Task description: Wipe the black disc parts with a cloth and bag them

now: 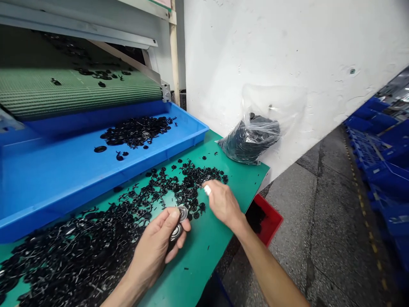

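Note:
Small black round parts (182, 212) are held in my left hand (161, 236), one pinched under the thumb and another lower against the fingers. To the right, my right hand (223, 202) hovers at the edge of the loose black parts, its fingers curled together with something white on one fingertip. What those fingers hold, if anything, is hidden. A large heap of black pieces (86, 251) spreads over the green tabletop (191, 273), reaching from the lower left to beside my right hand.
A blue tray (64, 166) with more black parts lies behind the heap, below a green conveyor belt (140, 87). A filled clear bag (249, 138) leans on the white wall. A red bin (273, 221) stands below the table's right edge.

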The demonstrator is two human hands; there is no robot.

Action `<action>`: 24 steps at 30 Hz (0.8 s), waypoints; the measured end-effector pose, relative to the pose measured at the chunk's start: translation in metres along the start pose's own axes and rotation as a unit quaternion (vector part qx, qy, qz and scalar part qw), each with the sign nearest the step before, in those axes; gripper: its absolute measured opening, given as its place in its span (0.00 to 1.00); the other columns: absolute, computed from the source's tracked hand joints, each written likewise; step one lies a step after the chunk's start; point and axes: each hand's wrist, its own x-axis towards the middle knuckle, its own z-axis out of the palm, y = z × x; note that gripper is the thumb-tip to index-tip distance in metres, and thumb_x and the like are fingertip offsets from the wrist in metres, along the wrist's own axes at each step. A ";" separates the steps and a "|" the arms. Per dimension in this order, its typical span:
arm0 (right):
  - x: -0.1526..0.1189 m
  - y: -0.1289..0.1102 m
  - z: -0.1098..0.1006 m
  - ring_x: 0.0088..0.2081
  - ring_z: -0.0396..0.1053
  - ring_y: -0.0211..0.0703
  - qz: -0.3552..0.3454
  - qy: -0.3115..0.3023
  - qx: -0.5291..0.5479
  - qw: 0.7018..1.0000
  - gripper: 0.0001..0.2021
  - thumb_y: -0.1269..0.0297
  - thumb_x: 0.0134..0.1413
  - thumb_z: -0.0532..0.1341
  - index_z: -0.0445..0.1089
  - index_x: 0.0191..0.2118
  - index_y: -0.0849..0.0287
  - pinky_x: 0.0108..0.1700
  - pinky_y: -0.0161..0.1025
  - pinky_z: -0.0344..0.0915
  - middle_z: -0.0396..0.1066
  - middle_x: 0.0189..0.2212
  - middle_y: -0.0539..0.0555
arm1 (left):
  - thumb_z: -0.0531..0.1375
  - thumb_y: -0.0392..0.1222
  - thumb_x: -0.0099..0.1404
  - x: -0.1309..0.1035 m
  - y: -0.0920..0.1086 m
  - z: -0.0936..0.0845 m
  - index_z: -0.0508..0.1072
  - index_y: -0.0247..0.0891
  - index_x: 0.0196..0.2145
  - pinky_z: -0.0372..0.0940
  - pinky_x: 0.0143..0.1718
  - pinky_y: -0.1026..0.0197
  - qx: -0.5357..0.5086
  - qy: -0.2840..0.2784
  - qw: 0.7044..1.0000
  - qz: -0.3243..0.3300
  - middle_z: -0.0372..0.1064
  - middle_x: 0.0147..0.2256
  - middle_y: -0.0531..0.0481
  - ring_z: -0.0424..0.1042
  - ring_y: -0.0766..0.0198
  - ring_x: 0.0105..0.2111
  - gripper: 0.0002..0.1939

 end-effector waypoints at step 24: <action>-0.016 -0.014 -0.001 0.39 0.68 0.44 -0.090 -0.043 0.016 0.995 0.19 0.80 0.54 0.49 0.66 0.49 0.60 0.41 0.39 0.64 0.69 0.42 0.57 | 0.55 0.62 0.63 -0.001 -0.002 0.008 0.68 0.38 0.31 0.46 0.11 0.74 0.100 -0.056 0.992 -0.046 0.60 0.15 0.57 0.51 0.72 0.15 0.22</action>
